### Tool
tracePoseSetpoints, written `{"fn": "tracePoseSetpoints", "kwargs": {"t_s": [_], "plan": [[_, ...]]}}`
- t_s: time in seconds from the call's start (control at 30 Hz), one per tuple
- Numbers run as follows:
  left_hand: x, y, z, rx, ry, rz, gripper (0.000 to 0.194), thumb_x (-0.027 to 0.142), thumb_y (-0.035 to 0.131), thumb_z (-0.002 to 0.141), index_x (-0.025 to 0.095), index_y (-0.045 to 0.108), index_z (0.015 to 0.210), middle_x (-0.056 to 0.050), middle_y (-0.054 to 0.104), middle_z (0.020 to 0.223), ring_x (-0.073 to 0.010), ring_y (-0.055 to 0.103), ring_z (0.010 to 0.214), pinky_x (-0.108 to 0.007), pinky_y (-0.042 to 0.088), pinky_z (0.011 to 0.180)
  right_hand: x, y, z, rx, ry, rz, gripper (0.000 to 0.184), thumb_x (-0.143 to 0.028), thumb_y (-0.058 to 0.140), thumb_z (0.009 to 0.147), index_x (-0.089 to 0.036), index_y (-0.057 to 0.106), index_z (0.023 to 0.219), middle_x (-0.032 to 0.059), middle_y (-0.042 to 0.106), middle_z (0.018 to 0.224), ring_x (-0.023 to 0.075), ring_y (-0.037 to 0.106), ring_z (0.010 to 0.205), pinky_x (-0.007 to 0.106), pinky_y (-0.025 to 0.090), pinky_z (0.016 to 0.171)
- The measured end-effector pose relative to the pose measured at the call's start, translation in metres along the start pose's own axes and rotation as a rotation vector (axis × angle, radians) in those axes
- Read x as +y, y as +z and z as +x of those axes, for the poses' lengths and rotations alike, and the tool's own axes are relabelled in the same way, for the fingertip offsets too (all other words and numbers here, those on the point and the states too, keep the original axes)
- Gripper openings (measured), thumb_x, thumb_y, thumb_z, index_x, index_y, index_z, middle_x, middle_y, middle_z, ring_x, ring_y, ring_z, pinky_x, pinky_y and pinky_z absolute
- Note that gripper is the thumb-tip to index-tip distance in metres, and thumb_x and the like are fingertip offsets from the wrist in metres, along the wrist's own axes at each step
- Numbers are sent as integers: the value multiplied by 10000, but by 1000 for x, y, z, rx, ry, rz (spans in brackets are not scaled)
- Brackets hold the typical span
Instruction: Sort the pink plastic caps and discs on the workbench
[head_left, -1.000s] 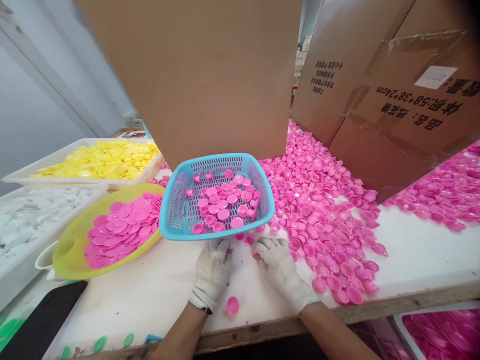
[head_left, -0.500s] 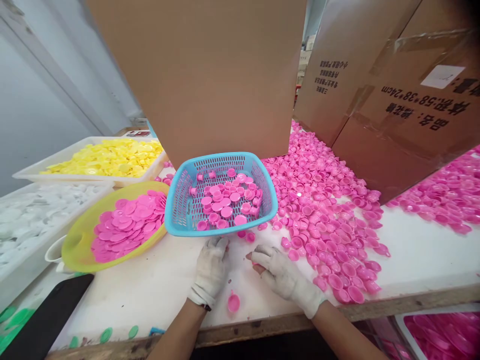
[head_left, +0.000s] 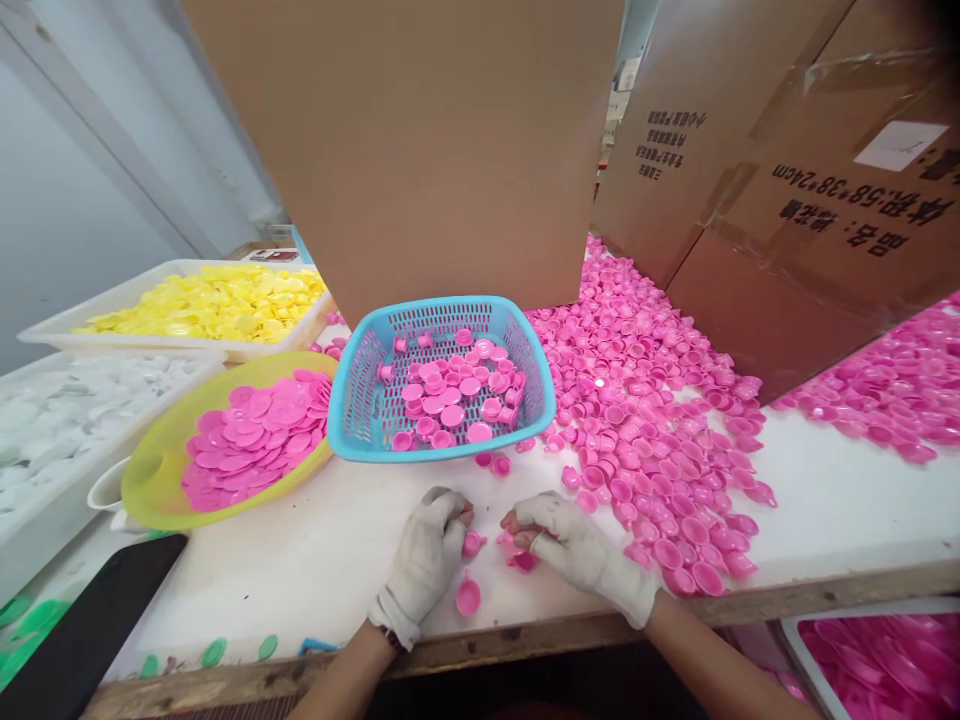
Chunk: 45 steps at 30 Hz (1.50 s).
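Both my hands wear white gloves and rest on the white table near its front edge. My left hand is curled, its fingertips pinching a small pink cup-shaped part. My right hand is closed on another pink part. A loose pink cup lies between my wrists. Just beyond my hands stands a blue perforated basket holding several pink parts.
A wide heap of pink cups covers the table to the right. A yellow bowl of pink discs sits left, with white trays of yellow discs and white parts beyond. Cardboard boxes stand behind.
Both hands have drawn back from the basket's edge toward me and closed, each now with a pink part in its fingers. The view has shifted slightly.
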<state>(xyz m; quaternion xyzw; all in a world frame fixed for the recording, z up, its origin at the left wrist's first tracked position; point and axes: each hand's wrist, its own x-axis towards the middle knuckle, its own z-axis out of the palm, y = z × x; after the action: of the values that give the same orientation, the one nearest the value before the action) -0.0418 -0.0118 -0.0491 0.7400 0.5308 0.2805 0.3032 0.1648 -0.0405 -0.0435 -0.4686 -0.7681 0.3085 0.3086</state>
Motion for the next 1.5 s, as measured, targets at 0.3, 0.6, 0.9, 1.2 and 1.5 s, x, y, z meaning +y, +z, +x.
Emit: {"fn": "tracePoseSetpoints", "kwargs": {"t_s": [0.3,0.6,0.9,1.2,1.5], "plan": [[13,20,40,-65,216,523,289,150,473,814,183,557,1089,-97,598,1056,-217,561,919,-350,466,808,5,-7,18,-13,-156,-187,163,-94,481,826,-201,602,853,9,638,907,144,571,873,298,444,825],[5,16,36,10,83,73,135,141,461,787,170,591,807,-55,637,837,-175,579,783,-303,468,738,34,10,52,100,-99,-356,257,-45,516,774,-183,649,944,65,645,965,210,549,961,364,444,860],[-10,14,34,-47,8,-52,304,69,407,727,171,625,913,-34,681,874,-155,618,801,-284,486,788,25,4,35,72,75,46,226,-89,476,810,-186,645,924,14,672,903,139,592,831,259,466,749],[8,10,26,-89,175,92,206,162,535,790,193,614,978,-51,597,990,-172,582,877,-300,472,810,30,2,41,214,84,-99,222,-26,460,735,-162,623,797,40,600,828,161,530,810,286,418,725],[22,13,3,-122,321,221,85,199,522,825,209,597,864,-30,591,934,-162,552,824,-282,449,722,4,-15,-22,-3,-20,-362,184,-124,574,789,-230,603,937,13,623,940,194,499,907,370,332,876]]}}
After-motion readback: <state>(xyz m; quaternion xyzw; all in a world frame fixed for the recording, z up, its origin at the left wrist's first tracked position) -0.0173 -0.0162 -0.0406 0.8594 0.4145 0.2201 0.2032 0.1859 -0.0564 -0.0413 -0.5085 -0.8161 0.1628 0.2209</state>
